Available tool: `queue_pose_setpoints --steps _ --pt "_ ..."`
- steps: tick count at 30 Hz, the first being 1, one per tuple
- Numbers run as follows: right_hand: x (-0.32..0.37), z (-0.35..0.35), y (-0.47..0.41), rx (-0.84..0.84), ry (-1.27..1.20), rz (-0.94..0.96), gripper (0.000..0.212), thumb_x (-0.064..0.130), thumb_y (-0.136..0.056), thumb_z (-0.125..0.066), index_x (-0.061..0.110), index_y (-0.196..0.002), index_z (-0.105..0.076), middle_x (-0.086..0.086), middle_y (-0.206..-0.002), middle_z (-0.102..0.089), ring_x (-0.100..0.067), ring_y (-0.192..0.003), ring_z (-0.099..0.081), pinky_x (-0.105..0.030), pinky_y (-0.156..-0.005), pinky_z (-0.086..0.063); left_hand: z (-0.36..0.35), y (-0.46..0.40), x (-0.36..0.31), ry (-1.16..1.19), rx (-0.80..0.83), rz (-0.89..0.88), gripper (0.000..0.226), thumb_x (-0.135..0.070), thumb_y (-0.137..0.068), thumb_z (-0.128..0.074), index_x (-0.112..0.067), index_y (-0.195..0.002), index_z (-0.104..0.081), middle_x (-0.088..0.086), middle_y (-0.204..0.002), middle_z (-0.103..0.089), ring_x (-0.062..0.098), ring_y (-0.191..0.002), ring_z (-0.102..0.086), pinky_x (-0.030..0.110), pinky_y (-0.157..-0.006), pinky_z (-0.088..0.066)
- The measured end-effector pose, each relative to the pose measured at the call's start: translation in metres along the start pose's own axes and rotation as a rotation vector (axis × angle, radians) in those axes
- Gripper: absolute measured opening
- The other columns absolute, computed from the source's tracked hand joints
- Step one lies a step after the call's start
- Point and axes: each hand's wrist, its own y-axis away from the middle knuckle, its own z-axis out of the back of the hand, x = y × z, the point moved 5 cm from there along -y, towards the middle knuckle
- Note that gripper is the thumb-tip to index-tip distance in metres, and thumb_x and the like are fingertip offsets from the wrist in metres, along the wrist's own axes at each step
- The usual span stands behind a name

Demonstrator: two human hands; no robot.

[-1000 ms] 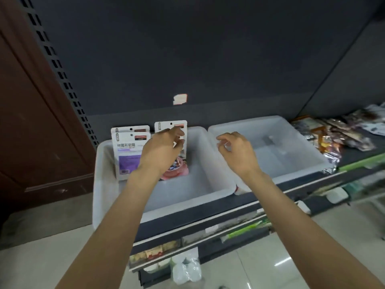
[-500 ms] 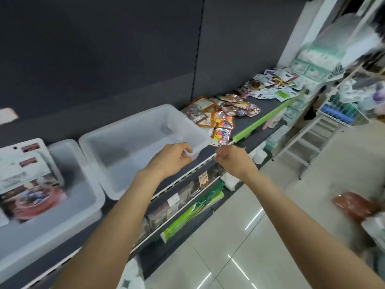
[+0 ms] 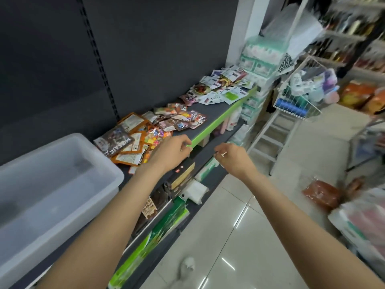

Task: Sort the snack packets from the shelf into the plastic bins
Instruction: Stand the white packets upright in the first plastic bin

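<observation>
A clear plastic bin point(image 3: 116, 174) stands on the dark shelf point(image 3: 212, 113) at the left, and nothing shows inside it. Right beside it lies a heap of orange and brown snack packets point(image 3: 127, 142). Shiny colourful packets point(image 3: 185, 119) follow, and further along is a pile of white packets point(image 3: 225, 86). My left hand point(image 3: 173, 152) hovers at the shelf's front edge beside the orange heap, fingers loosely curled and holding nothing. My right hand point(image 3: 233, 158) hangs in front of the shelf over the lower tier, also loosely curled with nothing in it.
Boxed goods point(image 3: 181, 180) fill the lower shelf below my hands. A white stepladder point(image 3: 268, 138) and a wire basket point(image 3: 295, 105) stand at the shelf's right end. An orange bag point(image 3: 320, 195) and wrapped packs point(image 3: 358, 222) sit at the right, on or near the tiled floor.
The view has swung right, and the left bin with its packets has gone out of view. Both hands moved from the bins rightward to the loose packets.
</observation>
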Motion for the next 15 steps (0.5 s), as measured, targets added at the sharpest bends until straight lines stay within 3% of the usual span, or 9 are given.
queue_pose_setpoints --steps 5,11,15 --pt "-0.048 0.044 -0.083 -0.032 0.007 -0.036 0.03 0.02 -0.093 -0.051 0.012 -0.12 -0.062 -0.01 -0.118 -0.065 -0.03 -0.109 -0.058 -0.036 -0.09 -0.048 -0.02 -0.11 -0.034 0.03 -0.007 -0.056 0.023 -0.022 -0.095 -0.052 -0.016 -0.115 -0.061 -0.001 -0.095 -0.06 0.013 -0.086 -0.053 0.024 -0.071 -0.036" --pt "-0.092 0.092 -0.183 -0.09 -0.046 -0.045 0.026 0.015 -0.092 -0.05 0.008 -0.112 -0.065 -0.012 -0.113 -0.066 -0.028 -0.101 -0.061 -0.034 -0.085 -0.048 -0.028 -0.238 -0.064 0.069 -0.009 -0.058 0.023 -0.029 -0.094 -0.054 -0.017 -0.112 -0.064 0.001 -0.1 -0.064 0.018 -0.095 -0.059 0.028 -0.079 -0.044" --pt "-0.131 0.108 -0.246 -0.087 -0.087 -0.081 0.029 0.016 -0.091 -0.05 0.01 -0.117 -0.063 -0.01 -0.112 -0.066 -0.025 -0.105 -0.061 -0.032 -0.087 -0.047 -0.034 -0.309 -0.076 0.067 0.001 -0.046 0.022 -0.027 -0.094 -0.055 -0.016 -0.11 -0.064 0.003 -0.094 -0.066 0.021 -0.088 -0.061 0.029 -0.072 -0.044"
